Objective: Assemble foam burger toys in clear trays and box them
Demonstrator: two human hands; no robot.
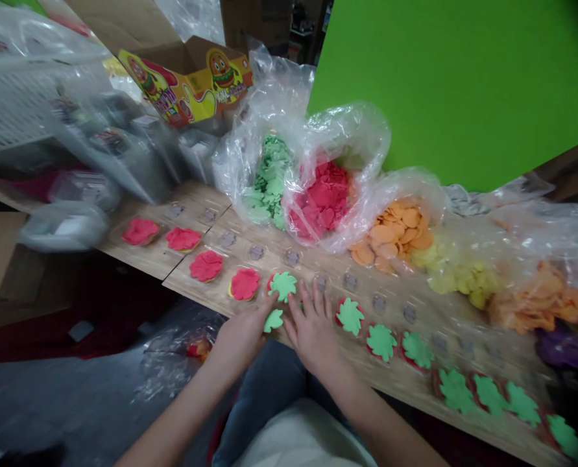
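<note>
Left hand: fingers curled against a green cutout, grip unclear. Right hand: open, spread on the wooden worktop. Second cutout lies on a red disc, just between the hands.

**Fig. 1. A small craft workshop, seen from our seat at a long wooden table.**
We note plastic bags of sorted coloured cut-outs, a printed cardboard carton, and a grey floor.
</note>
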